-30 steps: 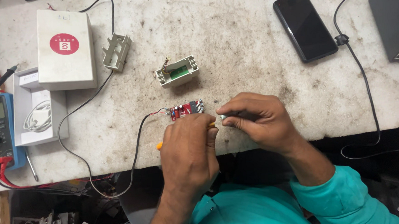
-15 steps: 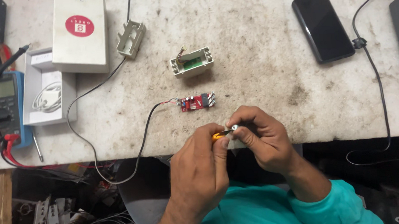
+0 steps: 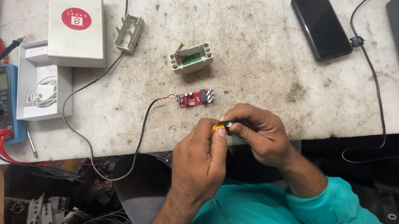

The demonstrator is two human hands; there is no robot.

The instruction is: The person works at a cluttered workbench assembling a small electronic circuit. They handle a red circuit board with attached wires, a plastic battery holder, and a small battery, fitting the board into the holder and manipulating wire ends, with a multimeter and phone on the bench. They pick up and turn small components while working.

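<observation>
Together, both hands point(image 3: 228, 142) in closed grip on small orange-black part point(image 3: 220, 127), red circuit board point(image 3: 194, 98) just beyond, phone point(image 3: 321, 24) well apart.

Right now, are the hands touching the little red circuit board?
Apart. The head view shows bare table between the red circuit board and both the left hand and right hand.

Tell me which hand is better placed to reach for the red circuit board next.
Probably the right hand. Its knuckles sit just below the red circuit board, while the left hand lies further back. Both pinch a small yellow and black part.
</observation>
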